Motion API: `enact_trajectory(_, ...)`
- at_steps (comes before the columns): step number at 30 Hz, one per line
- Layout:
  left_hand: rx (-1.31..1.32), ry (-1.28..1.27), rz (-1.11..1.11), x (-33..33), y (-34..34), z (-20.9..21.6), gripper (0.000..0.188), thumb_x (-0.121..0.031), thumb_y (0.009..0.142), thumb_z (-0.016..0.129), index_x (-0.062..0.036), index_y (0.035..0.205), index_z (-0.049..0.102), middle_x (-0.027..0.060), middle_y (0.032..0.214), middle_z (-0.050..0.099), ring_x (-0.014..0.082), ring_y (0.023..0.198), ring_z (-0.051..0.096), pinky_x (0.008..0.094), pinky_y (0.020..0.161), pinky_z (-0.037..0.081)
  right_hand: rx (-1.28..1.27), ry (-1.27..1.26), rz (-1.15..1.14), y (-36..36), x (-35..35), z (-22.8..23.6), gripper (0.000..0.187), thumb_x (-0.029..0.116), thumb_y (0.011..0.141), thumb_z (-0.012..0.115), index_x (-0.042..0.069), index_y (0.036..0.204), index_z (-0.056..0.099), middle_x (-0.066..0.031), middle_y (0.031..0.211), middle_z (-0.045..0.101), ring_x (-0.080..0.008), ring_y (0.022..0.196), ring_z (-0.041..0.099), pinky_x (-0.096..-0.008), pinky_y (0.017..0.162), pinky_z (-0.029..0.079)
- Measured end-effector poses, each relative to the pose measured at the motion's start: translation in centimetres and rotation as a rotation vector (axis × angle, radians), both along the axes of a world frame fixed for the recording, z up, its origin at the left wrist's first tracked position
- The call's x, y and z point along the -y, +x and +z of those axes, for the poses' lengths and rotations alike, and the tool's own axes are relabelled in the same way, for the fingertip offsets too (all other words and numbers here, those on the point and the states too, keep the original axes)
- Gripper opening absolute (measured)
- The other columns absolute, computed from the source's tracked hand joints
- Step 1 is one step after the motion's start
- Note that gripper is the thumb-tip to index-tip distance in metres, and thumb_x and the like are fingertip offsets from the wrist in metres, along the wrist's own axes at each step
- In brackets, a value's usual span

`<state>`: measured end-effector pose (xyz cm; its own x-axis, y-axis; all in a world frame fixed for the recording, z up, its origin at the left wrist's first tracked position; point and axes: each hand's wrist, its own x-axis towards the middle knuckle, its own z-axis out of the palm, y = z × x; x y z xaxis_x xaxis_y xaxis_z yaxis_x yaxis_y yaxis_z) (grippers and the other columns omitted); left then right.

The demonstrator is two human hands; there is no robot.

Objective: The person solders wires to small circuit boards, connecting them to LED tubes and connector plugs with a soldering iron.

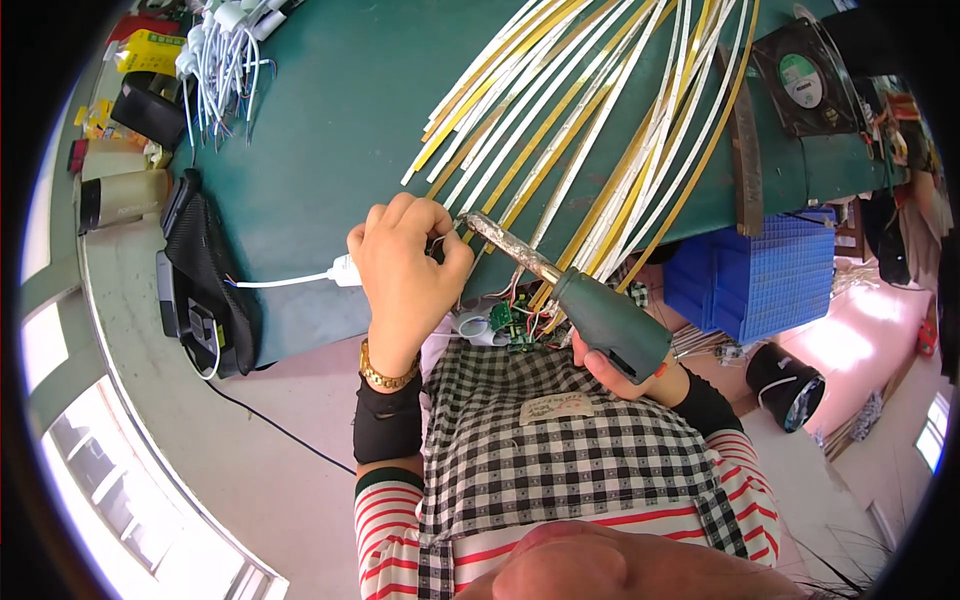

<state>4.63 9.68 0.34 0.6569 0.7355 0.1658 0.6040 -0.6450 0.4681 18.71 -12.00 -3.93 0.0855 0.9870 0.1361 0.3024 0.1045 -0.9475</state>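
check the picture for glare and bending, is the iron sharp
Head view: windows at lower left blown out, bright glare on the floor at right; head view: window frame bowed, corners black; head view: iron fairly crisp, no obvious motion blur.

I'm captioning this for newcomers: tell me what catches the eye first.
White and yellow strips fan out across the green table, upper middle. Below them, the right hand grips a green-handled soldering iron, its tip beside the left hand. A blue crate stands at right.
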Motion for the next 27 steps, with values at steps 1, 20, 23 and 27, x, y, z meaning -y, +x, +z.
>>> enact_trajectory(1,0.004,0.000,-0.002,0.0,0.0,0.0,0.009,-0.003,0.066,0.059,-0.0089,0.069,0.053,0.0008,0.068,0.049,0.0204,0.070,0.047,0.0332,0.069,0.031,-0.001,-0.015,-0.006,0.0,0.0,0.1,0.027,0.004,0.070,0.066,-0.001,0.096,0.062,-0.0139,0.089,0.062,-0.0311,0.078,0.061,-0.0355,0.068,0.050)
enact_trajectory(20,0.046,0.012,0.010,-0.2,-0.4,-0.4,0.011,-0.004,0.061,0.061,-0.0107,0.067,0.055,-0.0004,0.066,0.050,0.0201,0.065,0.046,0.0351,0.066,0.030,-0.314,-0.021,-0.079,0.2,1.2,0.1,0.051,0.024,0.091,0.053,-0.004,0.132,0.037,-0.0114,0.082,0.055,-0.0174,0.071,0.056,-0.0304,0.066,0.046)
enact_trajectory(23,0.043,0.007,0.004,-0.2,-0.1,-0.2,0.011,-0.004,0.061,0.061,-0.0104,0.067,0.055,-0.0003,0.066,0.049,0.0202,0.065,0.046,0.0352,0.066,0.030,-0.434,-0.052,-0.116,-0.4,1.0,0.9,0.050,0.022,0.091,0.053,-0.004,0.130,0.037,-0.0109,0.080,0.055,-0.0171,0.069,0.055,-0.0307,0.065,0.047)
enact_trajectory(27,0.017,-0.010,0.016,-0.1,-0.3,-0.1,0.009,-0.004,0.063,0.058,-0.0091,0.068,0.052,0.0000,0.067,0.049,0.0195,0.069,0.048,0.0334,0.070,0.031,-0.563,-0.044,-0.127,-0.9,0.9,0.9,0.045,0.021,0.091,0.053,-0.002,0.126,0.037,-0.0102,0.077,0.053,-0.0170,0.067,0.054,-0.0308,0.063,0.047)
